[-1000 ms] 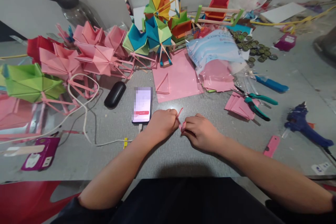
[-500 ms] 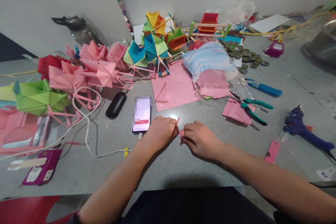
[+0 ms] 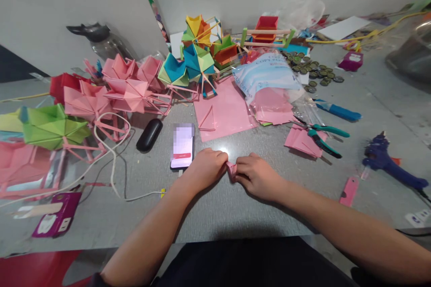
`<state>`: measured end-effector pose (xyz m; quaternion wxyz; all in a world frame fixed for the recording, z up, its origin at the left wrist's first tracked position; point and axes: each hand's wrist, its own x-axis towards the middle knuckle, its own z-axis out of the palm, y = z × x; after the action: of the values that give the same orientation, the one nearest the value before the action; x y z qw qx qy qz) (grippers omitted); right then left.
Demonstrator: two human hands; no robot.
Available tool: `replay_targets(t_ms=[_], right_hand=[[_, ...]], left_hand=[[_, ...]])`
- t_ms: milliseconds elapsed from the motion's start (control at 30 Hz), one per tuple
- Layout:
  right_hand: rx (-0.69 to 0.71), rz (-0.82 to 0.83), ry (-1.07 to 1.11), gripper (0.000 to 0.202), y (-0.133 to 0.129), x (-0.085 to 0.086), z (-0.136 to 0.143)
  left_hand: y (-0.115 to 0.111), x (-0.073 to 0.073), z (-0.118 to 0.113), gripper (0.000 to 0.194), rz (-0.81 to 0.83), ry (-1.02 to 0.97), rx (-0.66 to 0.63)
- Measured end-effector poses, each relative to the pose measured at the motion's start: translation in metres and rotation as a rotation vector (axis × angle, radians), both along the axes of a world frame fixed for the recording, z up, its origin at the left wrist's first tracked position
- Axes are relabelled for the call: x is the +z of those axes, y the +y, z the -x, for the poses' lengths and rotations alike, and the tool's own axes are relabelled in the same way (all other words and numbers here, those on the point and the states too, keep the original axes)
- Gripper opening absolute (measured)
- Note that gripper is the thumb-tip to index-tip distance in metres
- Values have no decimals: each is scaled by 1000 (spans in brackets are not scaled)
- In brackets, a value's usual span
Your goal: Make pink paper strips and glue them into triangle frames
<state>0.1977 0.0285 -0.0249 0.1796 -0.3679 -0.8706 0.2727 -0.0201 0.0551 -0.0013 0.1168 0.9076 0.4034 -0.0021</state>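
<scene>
The left hand (image 3: 209, 167) and right hand (image 3: 258, 176) pinch a little pink paper (image 3: 231, 168); a phone (image 3: 182, 148) lies just left.

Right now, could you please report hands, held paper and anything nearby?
Left hand, right hand: both pinching. Small pink paper between them. Phone close beside left hand.
</scene>
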Motion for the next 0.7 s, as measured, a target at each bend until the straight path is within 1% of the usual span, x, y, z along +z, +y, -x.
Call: replay_targets(t_ms=[267,433,567,700], right_hand=[[-2,-27,-40,13,0,0,1],[16,-73,-87,14,0,-2,0],[30,-93,-96,18,-1,-4,-1],[28,-116,-129,14,-1,-3,-1]], left_hand=[[2,0,-1,17,29,7,10],[0,1,-3,19,34,-3,35],[1,1,-5,21,54,45,48],[2,1,-8,24,79,96,27]])
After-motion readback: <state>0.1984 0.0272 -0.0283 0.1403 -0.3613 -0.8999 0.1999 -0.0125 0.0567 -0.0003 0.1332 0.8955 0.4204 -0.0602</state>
